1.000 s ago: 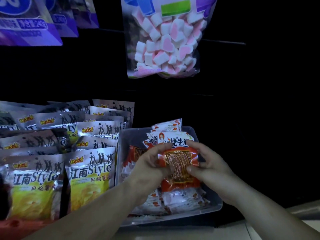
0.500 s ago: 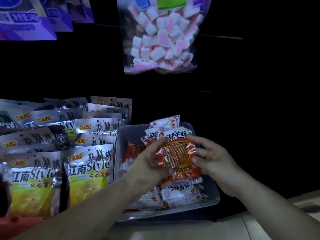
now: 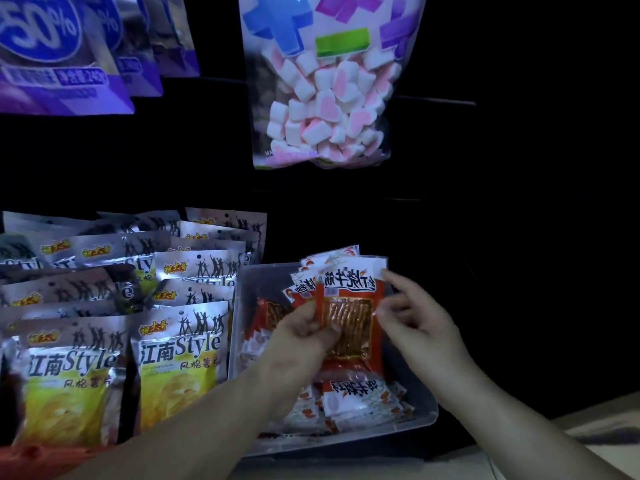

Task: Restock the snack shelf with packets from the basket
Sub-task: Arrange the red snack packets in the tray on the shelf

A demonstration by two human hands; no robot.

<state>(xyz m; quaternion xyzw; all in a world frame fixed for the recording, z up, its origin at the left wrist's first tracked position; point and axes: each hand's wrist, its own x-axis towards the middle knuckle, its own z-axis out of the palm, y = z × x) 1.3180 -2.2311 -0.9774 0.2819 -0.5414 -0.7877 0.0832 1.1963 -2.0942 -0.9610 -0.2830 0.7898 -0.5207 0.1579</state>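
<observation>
Since half a second ago the red packet of spicy strips (image 3: 349, 320) has tipped more upright and risen a little over the basket, and our right hand (image 3: 415, 323) has loosened at its right edge. We now hold the packet mainly in our left hand (image 3: 301, 337), thumb pressed on the front near the clear window and fingers curled behind the left edge. Our right hand's fingers are loosely bent, with the tips at the packet's top right corner and right edge; we cannot tell whether they pinch it or only touch it. The packet hangs above the clear plastic basket (image 3: 426, 410), where more red and white packets (image 3: 360, 396) lie piled flat and a few stand at the back. Just left of the basket, silver and yellow chip bags (image 3: 180, 362) stand in overlapping rows. A bag of pink and white marshmallows (image 3: 322, 109) hangs above the basket, and purple bags (image 3: 59, 64) hang at the upper left.
</observation>
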